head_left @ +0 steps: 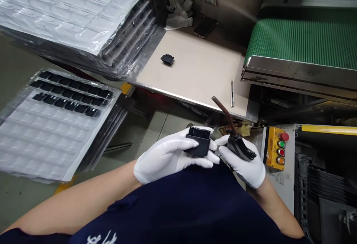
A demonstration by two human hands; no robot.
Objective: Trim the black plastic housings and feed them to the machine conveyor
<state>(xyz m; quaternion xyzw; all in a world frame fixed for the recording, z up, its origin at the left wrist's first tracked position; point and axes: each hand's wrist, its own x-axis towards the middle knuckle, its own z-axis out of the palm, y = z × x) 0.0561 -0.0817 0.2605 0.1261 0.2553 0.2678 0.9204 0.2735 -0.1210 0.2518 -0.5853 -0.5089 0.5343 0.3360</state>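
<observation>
Close to my body, my white-gloved left hand [167, 153] grips a black plastic housing [201, 145], with slotted tabs along its upper edge. Just to the right, my gloved right hand [248, 169] is wrapped round the black body of an air blow gun [239, 148]. Its bent copper-brown nozzle points up and to the left, past the front edge of the worktable. A similar small black part [167, 59] lies alone on the beige tabletop [195, 74]. Both hands are in front of the dark blue shirt, the fingers nearly meeting.
Clear trays [69, 9] are stacked at upper left. Below them, another tray [55, 136] holds rows of black parts. A utility knife [232, 93], a phone [205, 27] and gloves [180, 6] lie on the table. At right are a green conveyor [304, 43] and a yellow button box [275, 149].
</observation>
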